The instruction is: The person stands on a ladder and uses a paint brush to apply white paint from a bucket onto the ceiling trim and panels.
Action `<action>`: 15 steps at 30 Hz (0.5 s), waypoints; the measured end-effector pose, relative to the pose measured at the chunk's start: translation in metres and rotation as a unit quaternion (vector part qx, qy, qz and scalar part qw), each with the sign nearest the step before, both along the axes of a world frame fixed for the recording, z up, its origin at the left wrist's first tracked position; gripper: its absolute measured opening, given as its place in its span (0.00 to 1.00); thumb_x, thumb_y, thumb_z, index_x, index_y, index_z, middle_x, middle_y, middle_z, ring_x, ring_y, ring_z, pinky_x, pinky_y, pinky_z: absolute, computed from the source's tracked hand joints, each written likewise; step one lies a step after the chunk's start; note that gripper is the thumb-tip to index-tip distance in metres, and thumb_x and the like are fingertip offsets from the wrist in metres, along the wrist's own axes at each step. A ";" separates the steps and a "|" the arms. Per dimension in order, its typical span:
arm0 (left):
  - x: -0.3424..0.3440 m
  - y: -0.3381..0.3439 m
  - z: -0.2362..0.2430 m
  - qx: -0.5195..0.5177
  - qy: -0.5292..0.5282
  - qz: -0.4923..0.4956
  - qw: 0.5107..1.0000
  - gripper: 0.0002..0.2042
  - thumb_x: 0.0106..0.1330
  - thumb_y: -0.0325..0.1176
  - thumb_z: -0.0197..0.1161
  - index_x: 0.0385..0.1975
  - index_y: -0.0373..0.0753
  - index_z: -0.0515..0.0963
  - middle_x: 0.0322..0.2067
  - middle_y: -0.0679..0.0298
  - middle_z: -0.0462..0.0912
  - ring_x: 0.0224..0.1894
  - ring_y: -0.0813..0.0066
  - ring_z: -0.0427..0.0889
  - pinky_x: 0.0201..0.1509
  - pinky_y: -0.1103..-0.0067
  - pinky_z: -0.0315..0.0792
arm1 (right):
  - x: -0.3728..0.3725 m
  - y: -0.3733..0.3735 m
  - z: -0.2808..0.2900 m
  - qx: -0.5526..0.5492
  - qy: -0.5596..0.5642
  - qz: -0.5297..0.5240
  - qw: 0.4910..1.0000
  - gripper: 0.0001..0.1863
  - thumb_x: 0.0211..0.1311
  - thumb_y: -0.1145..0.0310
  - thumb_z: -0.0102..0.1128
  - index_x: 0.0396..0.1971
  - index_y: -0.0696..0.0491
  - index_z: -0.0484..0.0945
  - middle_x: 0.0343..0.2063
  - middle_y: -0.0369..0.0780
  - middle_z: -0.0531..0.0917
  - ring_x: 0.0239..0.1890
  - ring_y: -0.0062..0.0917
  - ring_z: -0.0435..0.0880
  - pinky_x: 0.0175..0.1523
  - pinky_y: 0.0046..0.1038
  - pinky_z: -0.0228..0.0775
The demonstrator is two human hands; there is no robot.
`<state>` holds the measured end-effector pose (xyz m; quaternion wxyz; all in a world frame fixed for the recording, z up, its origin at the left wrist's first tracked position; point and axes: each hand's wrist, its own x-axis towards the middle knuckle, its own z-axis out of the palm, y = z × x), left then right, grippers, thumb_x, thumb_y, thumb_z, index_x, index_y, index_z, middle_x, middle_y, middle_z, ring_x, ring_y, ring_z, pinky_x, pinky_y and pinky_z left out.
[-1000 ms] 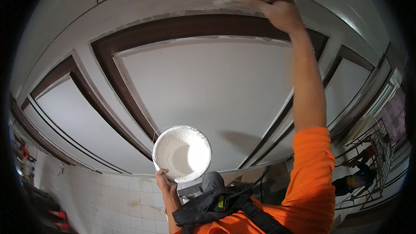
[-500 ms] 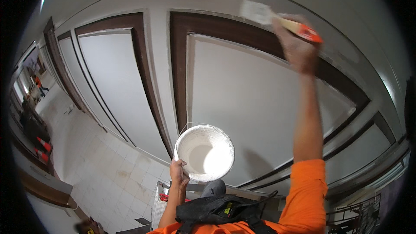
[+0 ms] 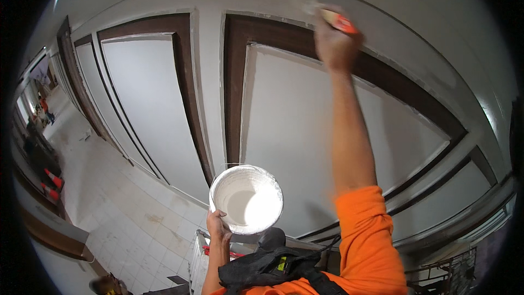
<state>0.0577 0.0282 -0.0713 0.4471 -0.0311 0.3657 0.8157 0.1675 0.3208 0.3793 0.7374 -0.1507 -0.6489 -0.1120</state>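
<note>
- Our right hand (image 3: 334,49) is closed around an orange-handled brush (image 3: 327,15), raised overhead against the ceiling (image 3: 305,109).
- Our left hand (image 3: 218,226) grips the white paint bucket (image 3: 246,199) from below.

Paint-coated plastic bucket (image 3: 246,199), matt white ceiling panel (image 3: 327,131) (smooth), dark wood trim (image 3: 234,87)

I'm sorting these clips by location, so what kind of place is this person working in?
Probably an indoor corridor or hall under renovation. The coffered ceiling has white panels framed in dark wood, part-painted. Orange traffic cones stand on the tiled floor below. The right hand holds a paintbrush up; the left hand holds a white paint pot.
</note>
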 end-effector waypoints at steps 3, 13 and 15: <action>-0.009 0.004 -0.019 0.007 -0.004 -0.014 1.000 0.33 0.48 0.19 0.49 0.62 0.32 0.66 0.51 0.52 0.78 0.52 0.54 0.79 0.59 0.61 0.77 | 0.067 -0.014 0.000 0.021 0.062 -0.082 0.994 0.04 0.63 0.69 0.72 0.32 0.52 0.86 0.29 0.36 0.89 0.31 0.22 0.89 0.39 0.28 0.81; -0.010 0.008 -0.017 0.035 -0.017 -0.027 0.999 0.31 0.48 0.18 0.49 0.59 0.32 0.70 0.49 0.55 0.81 0.52 0.57 0.79 0.61 0.63 0.74 | -0.058 -0.032 -0.007 0.020 -0.078 0.130 0.988 0.05 0.59 0.68 0.73 0.32 0.51 0.86 0.27 0.38 0.89 0.31 0.28 0.90 0.38 0.28 0.80; -0.008 0.006 -0.009 0.020 -0.021 -0.033 0.999 0.31 0.47 0.18 0.50 0.59 0.32 0.70 0.50 0.54 0.80 0.53 0.56 0.79 0.61 0.63 0.74 | -0.071 -0.019 0.004 0.001 -0.091 0.117 0.989 0.06 0.60 0.66 0.74 0.33 0.51 0.87 0.27 0.38 0.89 0.30 0.26 0.89 0.39 0.27 0.80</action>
